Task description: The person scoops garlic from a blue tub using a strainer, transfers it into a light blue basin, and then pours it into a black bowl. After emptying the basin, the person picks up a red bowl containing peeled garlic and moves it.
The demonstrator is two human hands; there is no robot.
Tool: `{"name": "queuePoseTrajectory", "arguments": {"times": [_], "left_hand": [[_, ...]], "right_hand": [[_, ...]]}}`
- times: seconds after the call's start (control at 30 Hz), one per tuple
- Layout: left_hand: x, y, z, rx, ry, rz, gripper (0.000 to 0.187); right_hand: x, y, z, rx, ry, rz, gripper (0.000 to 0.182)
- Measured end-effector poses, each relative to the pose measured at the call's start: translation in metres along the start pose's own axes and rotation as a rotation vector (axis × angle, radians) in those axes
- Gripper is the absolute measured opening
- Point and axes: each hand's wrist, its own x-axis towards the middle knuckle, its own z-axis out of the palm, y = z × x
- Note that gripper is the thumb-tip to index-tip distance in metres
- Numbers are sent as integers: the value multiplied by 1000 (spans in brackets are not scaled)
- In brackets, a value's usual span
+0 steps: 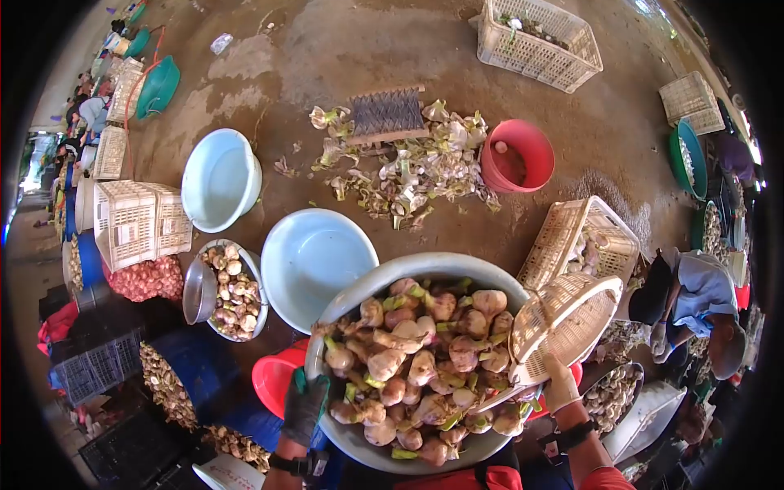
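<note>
A large grey basin [441, 265] full of garlic bulbs [420, 367] is at the bottom centre, in front of my body. My left hand [306, 407], in a dark glove with green on it, lies at the basin's left rim; its fingers are extended and hold nothing visible. At the right rim, my right hand [560, 384], in a pale glove, grips a beige plastic basket [543, 327], tilted over the basin's right side. Part of the basket's lower edge is among the bulbs.
Two light-blue basins [318, 263] [220, 180], a bowl of garlic [234, 290] and a red bucket [518, 155] stand beyond. Garlic scraps [416, 167] surround a slatted board [387, 113]. Crates [539, 45] stand around. A person [706, 286] bends at the right.
</note>
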Motion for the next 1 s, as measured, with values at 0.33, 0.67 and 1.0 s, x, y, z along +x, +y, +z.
{"name": "queuePoseTrajectory", "arguments": {"times": [0.33, 0.67, 1.0], "left_hand": [[154, 34, 22, 235, -230, -14, 32], [331, -55, 81, 128, -348, -33, 52], [394, -109, 102, 190, -236, -342, 41]], "right_hand": [[31, 12, 27, 123, 240, 13, 37], [238, 104, -5, -349, 253, -281, 26], [380, 122, 10, -440, 107, -388, 31]]}}
